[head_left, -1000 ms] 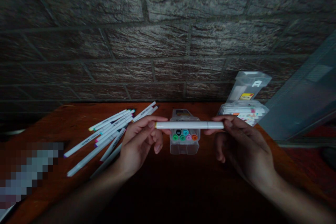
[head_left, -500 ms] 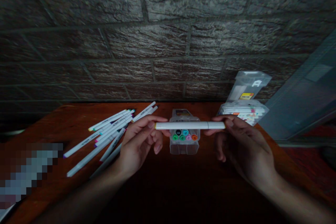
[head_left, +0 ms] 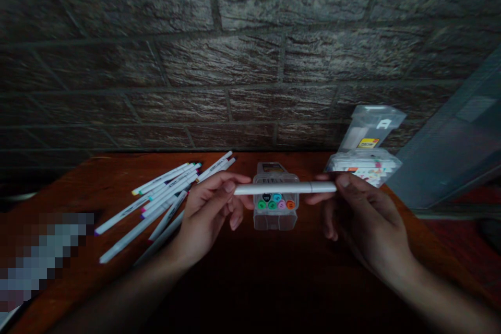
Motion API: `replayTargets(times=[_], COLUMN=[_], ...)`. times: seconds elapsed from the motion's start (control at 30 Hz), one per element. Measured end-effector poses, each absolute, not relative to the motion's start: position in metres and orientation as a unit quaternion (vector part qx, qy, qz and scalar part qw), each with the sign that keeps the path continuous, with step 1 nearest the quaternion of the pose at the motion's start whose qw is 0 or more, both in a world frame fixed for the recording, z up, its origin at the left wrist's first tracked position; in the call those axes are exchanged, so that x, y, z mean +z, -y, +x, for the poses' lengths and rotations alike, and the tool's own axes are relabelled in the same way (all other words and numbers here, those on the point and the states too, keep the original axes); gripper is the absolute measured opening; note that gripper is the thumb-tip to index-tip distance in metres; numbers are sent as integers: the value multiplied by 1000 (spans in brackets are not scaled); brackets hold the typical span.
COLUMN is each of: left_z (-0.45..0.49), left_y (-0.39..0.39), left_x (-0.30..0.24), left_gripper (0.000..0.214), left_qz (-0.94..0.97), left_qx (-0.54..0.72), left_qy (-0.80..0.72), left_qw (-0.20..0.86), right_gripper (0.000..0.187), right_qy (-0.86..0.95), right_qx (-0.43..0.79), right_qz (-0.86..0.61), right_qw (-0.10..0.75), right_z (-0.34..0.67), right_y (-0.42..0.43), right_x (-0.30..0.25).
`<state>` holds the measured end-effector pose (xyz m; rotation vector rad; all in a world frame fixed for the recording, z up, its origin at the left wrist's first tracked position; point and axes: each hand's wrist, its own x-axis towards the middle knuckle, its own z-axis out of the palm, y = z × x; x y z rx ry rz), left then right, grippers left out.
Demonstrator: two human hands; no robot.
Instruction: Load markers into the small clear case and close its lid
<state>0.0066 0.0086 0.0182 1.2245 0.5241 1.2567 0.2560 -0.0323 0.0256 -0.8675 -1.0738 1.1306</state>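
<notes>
A white marker (head_left: 282,188) lies level between my two hands, above the wooden table. My left hand (head_left: 209,209) pinches its left end between thumb and fingers. The right end is pinched by my right hand (head_left: 364,214). Behind and below the marker stands a small clear plastic case (head_left: 275,221), its lid open. Several markers (head_left: 273,204) sit in it with coloured round ends facing me: black, blue, green, pink and orange. The held marker hides part of this case.
Several loose white markers (head_left: 164,188) lie in a pile on the table (head_left: 250,282) at left. A larger clear case (head_left: 385,162) with its lid raised stands at the back right, holding white markers. Behind the table rises a stone-block wall (head_left: 250,57). A blurred-out patch covers the lower left.
The marker has turned slightly in my fingers, and the yellow at its left end no longer shows. Both hands stay almost in place.
</notes>
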Motion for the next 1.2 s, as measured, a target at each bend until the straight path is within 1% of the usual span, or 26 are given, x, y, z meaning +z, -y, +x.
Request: replayTargets(times=[0.3, 0.47, 0.8, 1.0, 1.2], left_z=[7, 6, 8, 11, 11], left_y=[-10, -11, -7, -6, -6], left_x=[14, 13, 19, 22, 21], left_gripper=[20, 17, 14, 12, 13], left_qz=[564, 584, 613, 648, 670], left_qx=[541, 533, 512, 534, 531], left_qy=[-280, -302, -357, -359, -359], left_qw=[557, 532, 485, 407, 375], right_gripper=[26, 19, 19, 20, 24], right_qy=[507, 503, 557, 575, 583], right_qx=[468, 470, 414, 390, 373], right_qz=[-383, -387, -427, -434, -449], right_qw=[614, 614, 580, 573, 564], right_z=[256, 256, 256, 255, 251], right_y=[32, 32, 32, 34, 36], right_x=[24, 24, 24, 24, 30])
